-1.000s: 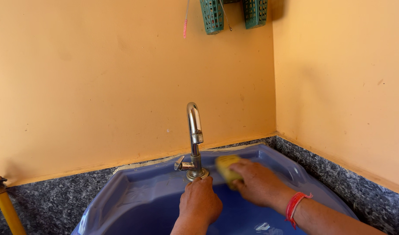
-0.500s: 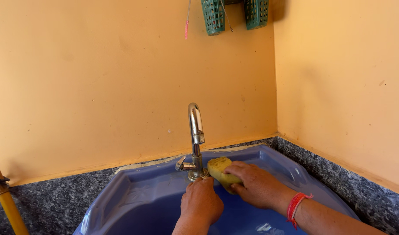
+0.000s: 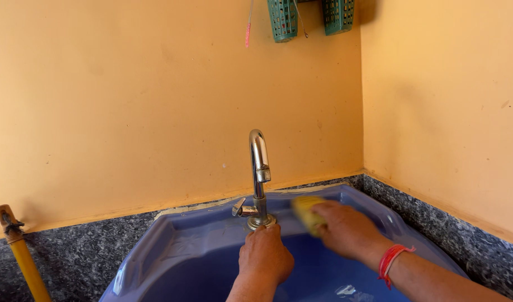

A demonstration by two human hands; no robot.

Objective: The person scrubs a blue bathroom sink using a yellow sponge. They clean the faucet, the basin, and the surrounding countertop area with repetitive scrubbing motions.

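Here a yellow sponge is clamped in the grip of the right hand, pressed against the back ledge of the blue sink, just right of the chrome faucet. The left hand is set at the faucet base, fingers curled against it; whether anything is actually clasped there cannot be told. A red thread bracelet is worn on the right wrist.

Handling, as judged: the sponge is taken to be light, soft and compressible, probably wet and a bit slippery; it is best held across its short sides with thumb under and fingers over, as it appears to be held now. No fragility is expected.

Against the frame half a second earlier: the sponge is seen further right, away from the faucet base where it had been touching, and blurred by motion. The left hand is unchanged at the base. The view is shifted slightly, so the faucet sits more to the right.

Also noted: speckled grey tabletop, orange wall, two green baskets hung above, a yellow handle at left.
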